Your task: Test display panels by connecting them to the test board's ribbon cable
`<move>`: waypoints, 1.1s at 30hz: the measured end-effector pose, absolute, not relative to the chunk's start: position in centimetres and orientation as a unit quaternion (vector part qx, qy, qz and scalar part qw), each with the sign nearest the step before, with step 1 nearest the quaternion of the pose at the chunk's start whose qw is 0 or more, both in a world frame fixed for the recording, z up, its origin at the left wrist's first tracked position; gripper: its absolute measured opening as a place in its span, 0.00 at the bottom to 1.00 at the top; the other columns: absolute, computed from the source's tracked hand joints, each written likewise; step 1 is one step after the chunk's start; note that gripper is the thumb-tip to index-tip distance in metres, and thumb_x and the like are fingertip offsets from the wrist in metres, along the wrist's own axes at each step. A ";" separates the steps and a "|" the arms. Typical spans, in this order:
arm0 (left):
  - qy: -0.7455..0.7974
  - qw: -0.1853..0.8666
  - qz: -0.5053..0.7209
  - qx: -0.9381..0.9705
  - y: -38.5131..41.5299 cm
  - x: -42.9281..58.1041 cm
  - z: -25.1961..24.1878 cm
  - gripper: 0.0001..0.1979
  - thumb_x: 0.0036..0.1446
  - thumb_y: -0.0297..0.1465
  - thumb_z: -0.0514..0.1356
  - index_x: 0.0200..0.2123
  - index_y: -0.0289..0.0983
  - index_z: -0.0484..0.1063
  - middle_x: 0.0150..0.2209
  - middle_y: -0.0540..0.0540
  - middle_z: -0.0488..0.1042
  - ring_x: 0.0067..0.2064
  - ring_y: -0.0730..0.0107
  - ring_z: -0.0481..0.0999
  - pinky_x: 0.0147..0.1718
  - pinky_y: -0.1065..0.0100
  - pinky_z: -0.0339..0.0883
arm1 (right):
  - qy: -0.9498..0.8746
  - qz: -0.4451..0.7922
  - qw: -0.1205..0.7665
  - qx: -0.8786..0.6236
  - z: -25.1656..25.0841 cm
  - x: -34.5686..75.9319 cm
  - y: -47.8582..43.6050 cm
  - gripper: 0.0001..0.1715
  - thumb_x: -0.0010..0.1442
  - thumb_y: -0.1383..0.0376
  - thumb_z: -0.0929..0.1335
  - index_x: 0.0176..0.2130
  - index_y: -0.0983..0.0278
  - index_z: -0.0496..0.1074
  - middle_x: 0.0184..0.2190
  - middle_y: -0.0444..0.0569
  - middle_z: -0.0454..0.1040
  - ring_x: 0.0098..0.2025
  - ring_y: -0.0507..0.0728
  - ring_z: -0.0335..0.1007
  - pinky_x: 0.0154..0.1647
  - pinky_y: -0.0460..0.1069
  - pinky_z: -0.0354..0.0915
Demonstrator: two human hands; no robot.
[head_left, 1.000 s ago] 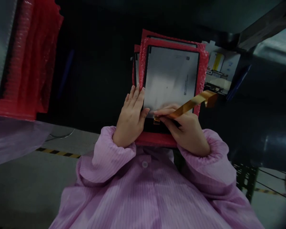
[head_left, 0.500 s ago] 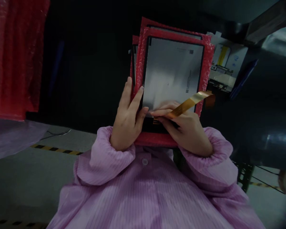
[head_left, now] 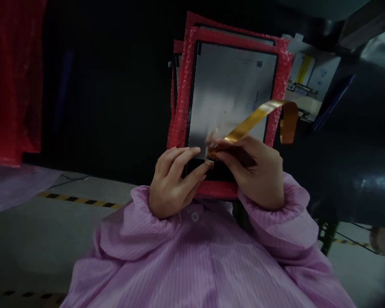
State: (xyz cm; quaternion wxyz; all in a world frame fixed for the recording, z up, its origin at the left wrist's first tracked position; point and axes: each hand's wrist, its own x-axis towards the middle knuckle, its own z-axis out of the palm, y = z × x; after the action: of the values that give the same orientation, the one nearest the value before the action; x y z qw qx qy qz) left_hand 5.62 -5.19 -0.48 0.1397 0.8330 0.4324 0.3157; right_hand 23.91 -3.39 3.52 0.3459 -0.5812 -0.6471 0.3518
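Observation:
A display panel with a silvery back and dark border lies on red bubble wrap, over other wrapped panels. My right hand pinches a gold flex cable above the panel's lower part; the cable's far end curls down past the right edge. My left hand rests by the lower left corner, fingers apart. One of its fingertips touches a small gold connector tab on the dark lower border. The right hand's fingertips are partly hidden.
Red bubble-wrap sheets hang at the left beside a dark blue strip. Right of the stack lie an opened device with exposed inner parts and a blue pen-like item. All rest on a black table.
My left hand has slid from the panel's left side down to its lower border, touching the tab. My right hand has raised the flex cable, and more of its far end shows.

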 end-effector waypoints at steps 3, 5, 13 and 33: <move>0.439 0.163 0.313 0.826 -5.1 5.5 -0.2 0.11 0.58 0.29 0.60 0.45 0.43 0.74 0.54 0.42 0.70 0.55 0.57 0.67 0.54 0.53 0.65 | -0.646 0.336 0.348 -0.591 3.4 23.9 -3.5 0.07 0.60 0.70 0.70 0.40 0.61 0.72 0.38 0.44 0.79 0.40 0.55 0.77 0.42 0.50 0.74; 0.446 0.182 0.301 0.823 -5.0 5.5 -0.1 0.10 0.59 0.30 0.60 0.45 0.43 0.74 0.55 0.42 0.69 0.55 0.56 0.66 0.54 0.52 0.64 | -0.649 0.335 0.346 -0.589 3.3 24.0 -3.6 0.07 0.60 0.70 0.70 0.40 0.61 0.71 0.37 0.43 0.79 0.39 0.55 0.78 0.40 0.50 0.75; 0.468 0.222 0.323 0.792 -4.9 5.5 0.0 0.18 0.58 0.33 0.61 0.51 0.42 0.64 0.55 0.40 0.69 0.56 0.58 0.68 0.53 0.55 0.64 | -0.676 0.330 0.327 -0.572 3.1 24.1 -3.9 0.08 0.60 0.71 0.69 0.40 0.60 0.70 0.37 0.43 0.78 0.38 0.54 0.77 0.38 0.48 0.74; 0.447 0.196 0.328 0.809 -4.8 5.5 -0.2 0.16 0.57 0.31 0.62 0.48 0.39 0.66 0.52 0.40 0.72 0.54 0.58 0.69 0.53 0.55 0.64 | -0.739 0.293 0.328 -0.510 3.0 24.4 -3.7 0.16 0.59 0.76 0.68 0.45 0.59 0.71 0.43 0.42 0.78 0.42 0.52 0.76 0.46 0.45 0.73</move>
State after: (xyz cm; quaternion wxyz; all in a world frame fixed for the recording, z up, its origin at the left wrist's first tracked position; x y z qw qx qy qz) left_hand 5.50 -4.79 -0.17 0.1963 0.8089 0.4469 0.3277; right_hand 24.41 -3.66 2.97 0.3281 -0.5101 -0.7389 0.2934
